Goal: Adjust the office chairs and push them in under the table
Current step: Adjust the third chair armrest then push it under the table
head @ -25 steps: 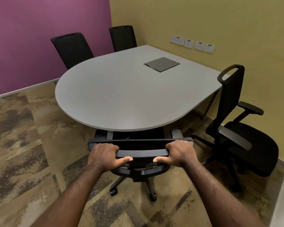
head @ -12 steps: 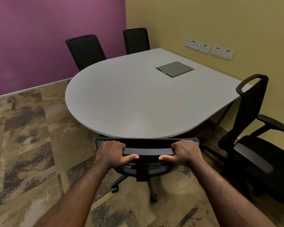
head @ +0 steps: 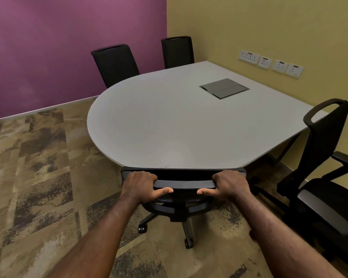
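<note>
A black office chair [head: 184, 184] stands right in front of me, its backrest top touching the rounded near edge of the grey table [head: 169, 121]. My left hand [head: 142, 184] grips the left end of the backrest's top bar. My right hand [head: 228, 184] grips the right end. The seat is hidden under the table; only the base and two castors show below. Another black chair [head: 325, 177] with armrests stands out from the table at the right, turned sideways. Two more black chairs [head: 115, 64] [head: 177, 51] sit tucked in on the far side.
A purple wall is behind the far chairs and a yellow wall with power sockets [head: 269, 64] runs along the right. A grey cable hatch [head: 223, 88] is set in the tabletop. Patterned brown carpet [head: 38, 177] spreads to the left.
The chair has rolled forward under the table until its backrest meets the edge. Both hands kept their grip on the top bar, and my view shifted closer and leftward.
</note>
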Motion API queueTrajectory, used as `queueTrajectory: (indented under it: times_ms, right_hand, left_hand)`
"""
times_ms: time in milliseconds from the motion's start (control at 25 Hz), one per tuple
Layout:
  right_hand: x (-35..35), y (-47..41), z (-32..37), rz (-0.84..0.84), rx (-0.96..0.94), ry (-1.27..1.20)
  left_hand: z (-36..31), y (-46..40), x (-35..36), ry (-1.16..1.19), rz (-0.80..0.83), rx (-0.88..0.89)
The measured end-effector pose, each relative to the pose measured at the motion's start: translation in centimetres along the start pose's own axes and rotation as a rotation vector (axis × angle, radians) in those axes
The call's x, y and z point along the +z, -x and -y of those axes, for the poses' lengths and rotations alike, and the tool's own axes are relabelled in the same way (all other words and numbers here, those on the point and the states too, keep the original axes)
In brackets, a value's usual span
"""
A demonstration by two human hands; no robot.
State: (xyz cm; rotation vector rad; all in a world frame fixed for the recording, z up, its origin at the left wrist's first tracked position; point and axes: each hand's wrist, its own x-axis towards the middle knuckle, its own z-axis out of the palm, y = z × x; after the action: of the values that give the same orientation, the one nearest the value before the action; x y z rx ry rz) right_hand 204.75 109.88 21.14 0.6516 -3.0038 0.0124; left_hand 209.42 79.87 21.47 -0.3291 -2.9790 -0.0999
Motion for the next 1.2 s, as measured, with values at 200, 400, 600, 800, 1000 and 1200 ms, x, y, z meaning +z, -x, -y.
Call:
queueTrajectory:
  times_ms: [200, 400, 600, 800, 1000, 1200]
  right_hand:
    - [0.0, -0.9, -0.5, -0.007, -0.024, 0.008]
    - [0.1, -1.8, -1.4, -0.016, -0.037, 0.023]
    - [0.2, -2.3, -2.1, -0.009, -0.048, 0.034]
    - [-0.3, -2.5, -3.2, 0.000, -0.074, 0.030]
    - [-0.5, -2.7, -4.8, 0.002, -0.102, 0.039]
    - [-0.2, -3.2, -4.5, -0.020, -0.098, 0.006]
  left_hand:
    - [0.3, -0.8, 0.5, -0.010, -0.015, 0.005]
    - [0.2, -1.7, 0.7, -0.004, -0.029, 0.003]
    - [-0.2, -2.0, 0.8, 0.001, -0.034, 0.009]
    - [-1.2, -2.2, 1.1, -0.003, -0.055, -0.007]
    - [-2.5, -2.7, 1.4, -0.008, -0.058, -0.020]
    - [-1.9, -3.0, 1.0, -0.006, -0.045, -0.018]
